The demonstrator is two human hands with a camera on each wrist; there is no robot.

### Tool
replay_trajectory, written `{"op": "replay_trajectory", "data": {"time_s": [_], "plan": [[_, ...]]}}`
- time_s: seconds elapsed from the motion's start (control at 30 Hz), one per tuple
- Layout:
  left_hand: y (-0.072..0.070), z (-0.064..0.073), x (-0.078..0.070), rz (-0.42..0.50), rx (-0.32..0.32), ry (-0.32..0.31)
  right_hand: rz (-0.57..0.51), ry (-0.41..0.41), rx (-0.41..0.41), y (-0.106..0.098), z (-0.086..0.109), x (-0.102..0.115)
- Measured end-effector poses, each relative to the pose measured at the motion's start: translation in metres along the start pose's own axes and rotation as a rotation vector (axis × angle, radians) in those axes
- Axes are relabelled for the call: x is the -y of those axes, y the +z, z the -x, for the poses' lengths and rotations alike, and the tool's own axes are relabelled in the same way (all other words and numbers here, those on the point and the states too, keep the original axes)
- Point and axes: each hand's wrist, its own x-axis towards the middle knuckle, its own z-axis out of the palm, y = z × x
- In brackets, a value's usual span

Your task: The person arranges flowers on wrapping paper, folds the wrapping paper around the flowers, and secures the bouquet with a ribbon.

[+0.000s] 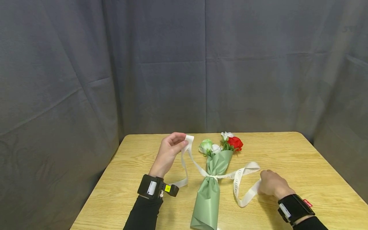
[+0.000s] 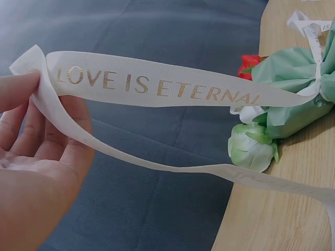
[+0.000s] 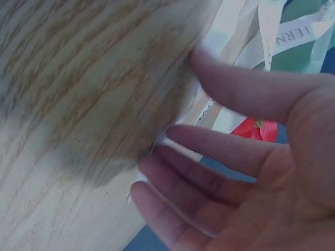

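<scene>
A bouquet wrapped in green paper (image 1: 211, 191) lies on the table, cinched at its middle by a white ribbon (image 1: 212, 176) lettered "LOVE IS ETERNAL". My left hand (image 1: 169, 148) is raised to the left of the flowers and pinches one ribbon tail between thumb and fingers; that tail (image 2: 157, 83) loops back down toward the table. To the right, my right hand (image 1: 273, 183) is low over the table at the end of the other ribbon tail (image 1: 238, 188). In the right wrist view, its thumb and fingers (image 3: 204, 188) stand apart, fingertips right at the ribbon.
A red flower (image 1: 235, 143), a pale green one (image 1: 205, 146) and white ones (image 1: 216, 148) stick out of the wrap's far end. The wooden table (image 1: 302, 153) ends at its back edge before a grey curtain (image 1: 169, 73).
</scene>
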Motion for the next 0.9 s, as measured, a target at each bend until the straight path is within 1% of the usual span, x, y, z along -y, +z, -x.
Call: {"op": "replay_trajectory", "data": {"time_s": [0.1,0.2,0.33,0.47,0.57,0.63,0.73,0.77,0.83,0.9], "plan": [[0.0,0.0,0.0,0.003,-0.003,0.003,0.007,-0.022,-0.038,0.002,-0.001,-0.001],[-0.001,0.001,0.0,0.005,0.001,0.002,0.013,-0.035,-0.041,0.003,-0.001,-0.002],[-0.001,0.001,0.0,-0.001,0.003,0.004,0.014,-0.04,-0.011,0.003,-0.002,-0.004],[-0.001,0.001,-0.001,-0.002,0.002,0.004,-0.022,-0.006,0.046,0.002,-0.003,-0.002],[-0.002,0.001,-0.001,-0.008,0.0,0.006,-0.05,0.009,0.067,0.003,-0.003,0.002],[-0.002,0.001,-0.001,-0.014,-0.001,0.012,-0.064,-0.003,0.066,0.005,-0.003,0.003],[-0.002,0.001,-0.001,-0.019,-0.001,0.011,-0.114,-0.034,0.064,0.008,-0.002,0.003],[-0.002,0.001,-0.001,-0.019,0.0,0.009,-0.152,-0.04,0.069,0.009,-0.002,0.003],[-0.001,0.002,-0.001,-0.016,0.003,0.005,-0.246,-0.06,0.083,0.007,-0.001,0.002],[-0.002,0.002,-0.002,-0.014,0.005,0.006,-0.379,-0.053,0.093,-0.002,-0.001,0.004]]}}
